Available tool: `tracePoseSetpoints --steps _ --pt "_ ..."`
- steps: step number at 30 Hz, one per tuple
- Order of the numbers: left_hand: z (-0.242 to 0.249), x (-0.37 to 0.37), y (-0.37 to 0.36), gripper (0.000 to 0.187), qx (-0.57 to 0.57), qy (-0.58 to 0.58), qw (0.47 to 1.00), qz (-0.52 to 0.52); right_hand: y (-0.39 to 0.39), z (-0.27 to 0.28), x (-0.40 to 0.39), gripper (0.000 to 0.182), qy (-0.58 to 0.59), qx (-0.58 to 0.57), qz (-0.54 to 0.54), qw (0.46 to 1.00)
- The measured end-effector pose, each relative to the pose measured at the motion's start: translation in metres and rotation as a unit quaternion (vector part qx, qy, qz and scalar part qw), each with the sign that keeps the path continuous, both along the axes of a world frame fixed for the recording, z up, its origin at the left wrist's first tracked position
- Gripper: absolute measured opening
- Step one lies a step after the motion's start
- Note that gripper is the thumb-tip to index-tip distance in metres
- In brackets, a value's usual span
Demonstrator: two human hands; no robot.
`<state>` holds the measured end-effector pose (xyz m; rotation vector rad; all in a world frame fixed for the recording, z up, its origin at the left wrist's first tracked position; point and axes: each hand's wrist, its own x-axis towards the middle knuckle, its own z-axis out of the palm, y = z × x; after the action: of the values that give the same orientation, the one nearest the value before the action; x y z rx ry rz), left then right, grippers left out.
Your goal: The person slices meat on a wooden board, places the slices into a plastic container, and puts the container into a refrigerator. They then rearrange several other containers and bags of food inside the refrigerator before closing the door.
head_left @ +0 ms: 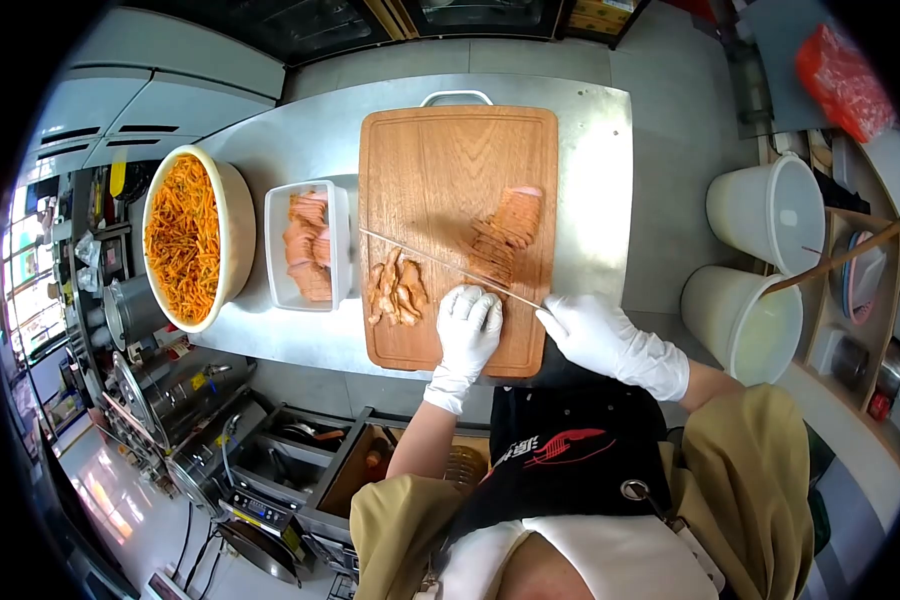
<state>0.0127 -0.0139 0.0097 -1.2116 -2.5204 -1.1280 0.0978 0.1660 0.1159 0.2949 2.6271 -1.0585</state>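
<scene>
A wooden cutting board lies on the metal table. My right hand, in a white glove, is closed round the handle of a long knife, whose blade reaches left across the board. My left hand, also gloved, has its fingers curled on the near end of the sliced meat, beside the blade; what lies under the fingertips is hidden. Several brown meat pieces lie at the board's lower left. Left of the board, a clear plastic container holds pink meat slices.
A cream tub of shredded orange food stands on the left of the metal table. Two white buckets stand at the right, a wooden stick across one. A red plastic bag is at the upper right.
</scene>
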Motion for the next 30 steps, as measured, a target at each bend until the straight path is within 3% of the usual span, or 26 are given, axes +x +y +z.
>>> tracePoseSetpoints --steps 15,22,28,30 --pt "-0.010 0.003 -0.009 0.032 -0.006 0.012 1.000 -0.011 -0.025 -0.003 0.019 0.013 0.059 0.065 0.023 0.996" --pt "-0.008 0.003 -0.009 0.031 -0.011 0.014 1.000 -0.001 -0.009 0.027 0.050 0.012 -0.051 0.089 0.045 0.994" --pt "-0.009 0.004 -0.011 0.032 -0.008 0.004 1.000 0.001 -0.013 0.013 0.025 0.010 0.023 0.032 0.043 0.998" --pt "-0.012 0.004 -0.011 0.033 -0.015 0.015 1.000 -0.001 -0.004 0.032 0.043 0.014 -0.096 0.030 0.039 0.994"
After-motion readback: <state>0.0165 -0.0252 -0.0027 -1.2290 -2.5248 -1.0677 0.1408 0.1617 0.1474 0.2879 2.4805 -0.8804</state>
